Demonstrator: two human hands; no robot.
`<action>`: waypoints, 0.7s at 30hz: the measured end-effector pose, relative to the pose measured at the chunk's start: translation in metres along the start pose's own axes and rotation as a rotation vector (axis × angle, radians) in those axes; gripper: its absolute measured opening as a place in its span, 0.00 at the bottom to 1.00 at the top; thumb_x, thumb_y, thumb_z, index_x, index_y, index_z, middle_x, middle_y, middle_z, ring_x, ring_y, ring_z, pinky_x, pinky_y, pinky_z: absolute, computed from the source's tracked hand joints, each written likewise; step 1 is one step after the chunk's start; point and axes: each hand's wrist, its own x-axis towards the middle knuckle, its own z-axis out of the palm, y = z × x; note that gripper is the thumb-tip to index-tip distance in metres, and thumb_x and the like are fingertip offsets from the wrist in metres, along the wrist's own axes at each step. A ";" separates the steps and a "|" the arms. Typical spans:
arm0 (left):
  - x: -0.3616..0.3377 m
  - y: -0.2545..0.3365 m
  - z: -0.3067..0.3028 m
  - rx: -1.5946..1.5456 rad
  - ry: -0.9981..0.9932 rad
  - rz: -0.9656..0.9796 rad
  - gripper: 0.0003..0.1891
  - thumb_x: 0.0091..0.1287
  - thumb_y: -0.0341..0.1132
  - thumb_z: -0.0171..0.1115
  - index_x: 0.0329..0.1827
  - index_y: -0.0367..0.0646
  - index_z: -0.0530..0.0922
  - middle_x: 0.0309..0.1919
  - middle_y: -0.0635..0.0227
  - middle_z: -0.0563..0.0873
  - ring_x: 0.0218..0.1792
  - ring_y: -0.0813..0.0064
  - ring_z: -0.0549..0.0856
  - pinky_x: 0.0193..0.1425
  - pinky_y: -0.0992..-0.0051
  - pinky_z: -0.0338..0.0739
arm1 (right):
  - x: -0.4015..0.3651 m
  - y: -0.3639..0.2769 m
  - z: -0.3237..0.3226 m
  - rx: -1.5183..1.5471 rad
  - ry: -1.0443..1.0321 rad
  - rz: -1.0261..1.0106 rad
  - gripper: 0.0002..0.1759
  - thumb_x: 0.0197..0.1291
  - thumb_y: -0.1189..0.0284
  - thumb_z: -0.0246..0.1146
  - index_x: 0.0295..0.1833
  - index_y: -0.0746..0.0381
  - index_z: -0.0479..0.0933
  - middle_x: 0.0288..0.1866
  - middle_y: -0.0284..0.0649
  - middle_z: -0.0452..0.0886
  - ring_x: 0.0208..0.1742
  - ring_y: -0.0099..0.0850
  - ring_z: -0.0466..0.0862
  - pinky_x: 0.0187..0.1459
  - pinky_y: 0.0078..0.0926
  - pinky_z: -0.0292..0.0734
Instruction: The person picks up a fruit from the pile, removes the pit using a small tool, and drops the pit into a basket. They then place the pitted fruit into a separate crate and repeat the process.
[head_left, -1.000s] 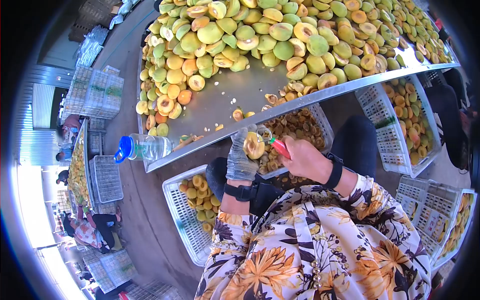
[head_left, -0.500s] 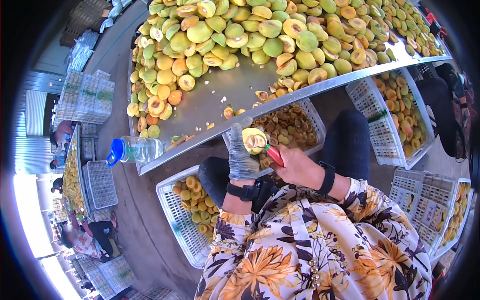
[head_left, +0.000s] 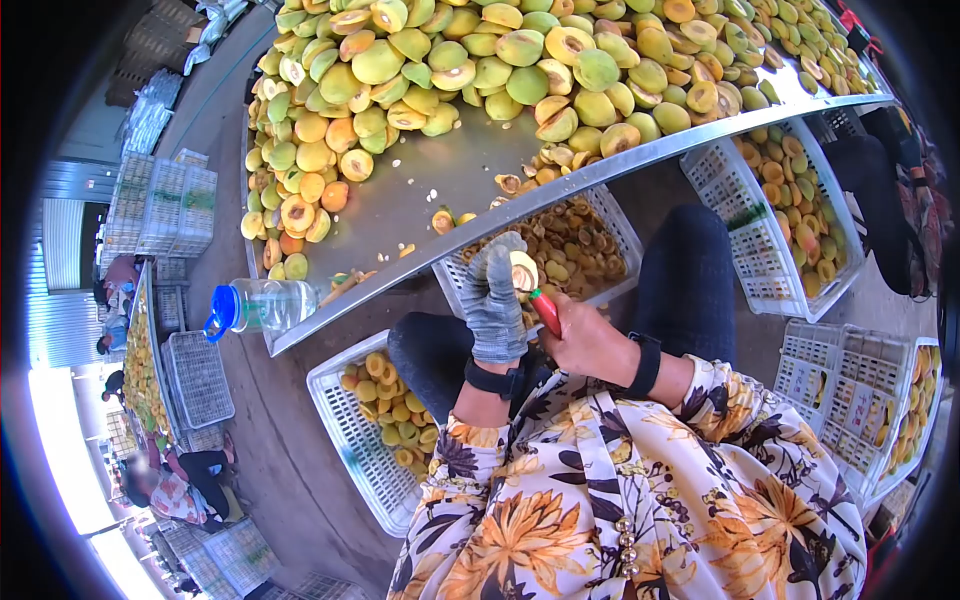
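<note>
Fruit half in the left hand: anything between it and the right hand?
Only the red-handled tool, gripped in the right hand and reaching up to the lower edge of the fruit half. The gloved left hand holds the fruit from the other side. Nothing else visible in the gap.

Free tabletop patch [head_left: 400,195] (1 bottle [head_left: 275,304] nearby)
</note>
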 end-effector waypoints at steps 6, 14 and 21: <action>0.016 0.016 -0.019 -0.128 -0.099 -0.435 0.15 0.63 0.43 0.58 0.42 0.39 0.74 0.30 0.60 0.82 0.28 0.67 0.84 0.29 0.70 0.81 | 0.008 -0.002 -0.008 -0.078 -0.168 -0.093 0.13 0.46 0.77 0.56 0.38 0.70 0.67 0.23 0.59 0.74 0.29 0.55 0.77 0.30 0.42 0.71; 0.023 0.010 -0.027 -0.270 -0.010 -0.362 0.22 0.65 0.51 0.52 0.42 0.38 0.75 0.31 0.61 0.82 0.29 0.67 0.82 0.31 0.69 0.81 | 0.026 0.001 0.003 -0.064 -0.108 -0.248 0.12 0.46 0.79 0.56 0.39 0.71 0.67 0.23 0.59 0.74 0.29 0.56 0.77 0.29 0.41 0.71; 0.015 0.003 -0.006 -0.102 0.104 -0.130 0.26 0.63 0.55 0.52 0.44 0.37 0.75 0.36 0.62 0.82 0.34 0.71 0.81 0.34 0.72 0.81 | 0.015 0.001 0.007 0.028 0.062 -0.170 0.14 0.47 0.80 0.57 0.42 0.68 0.67 0.20 0.57 0.72 0.26 0.54 0.77 0.25 0.39 0.69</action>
